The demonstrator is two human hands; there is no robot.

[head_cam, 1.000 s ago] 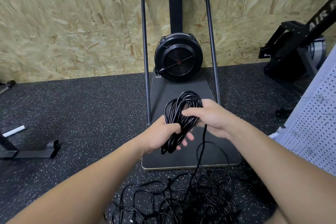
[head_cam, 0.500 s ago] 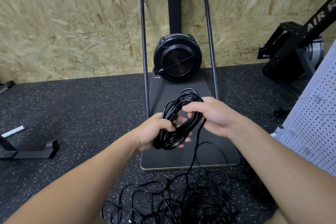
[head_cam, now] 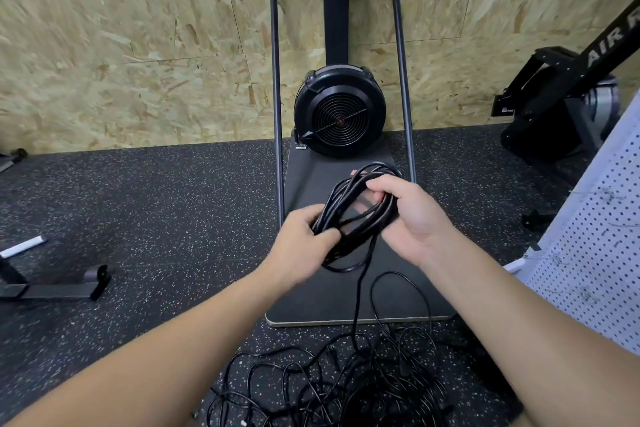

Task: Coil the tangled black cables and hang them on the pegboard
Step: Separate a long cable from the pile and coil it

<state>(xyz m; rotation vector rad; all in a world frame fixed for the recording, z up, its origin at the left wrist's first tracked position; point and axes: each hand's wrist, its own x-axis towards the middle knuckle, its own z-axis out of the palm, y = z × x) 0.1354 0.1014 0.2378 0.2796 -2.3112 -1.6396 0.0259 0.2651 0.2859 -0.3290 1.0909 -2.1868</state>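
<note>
Black cable is gathering into a coil [head_cam: 356, 215] held between the two hands, above the grey base plate [head_cam: 311, 180] of the fan machine [head_cam: 339, 114]. The left hand [head_cam: 304, 246] is gripping the near-left end of the bundle, fingers curled round the strands. The right hand [head_cam: 408, 215] is closing over the far-right side, its fingers hooked through the loops. Compared with a second ago, the coil is lying flatter and wider, stretched more left-to-right than upright, and the right hand is sitting further round its far side; the left hand is now lower and nearer. That looks to me like another loop being laid on, so the coiling is advancing but is far from done. One strand is trailing down from the bundle to the tangled pile [head_cam: 346, 388] on the rubber floor [head_cam: 138, 218] near the person's feet, much as before. The white pegboard [head_cam: 602, 253] is standing at the right, with no coil hung on the part in view.
</note>
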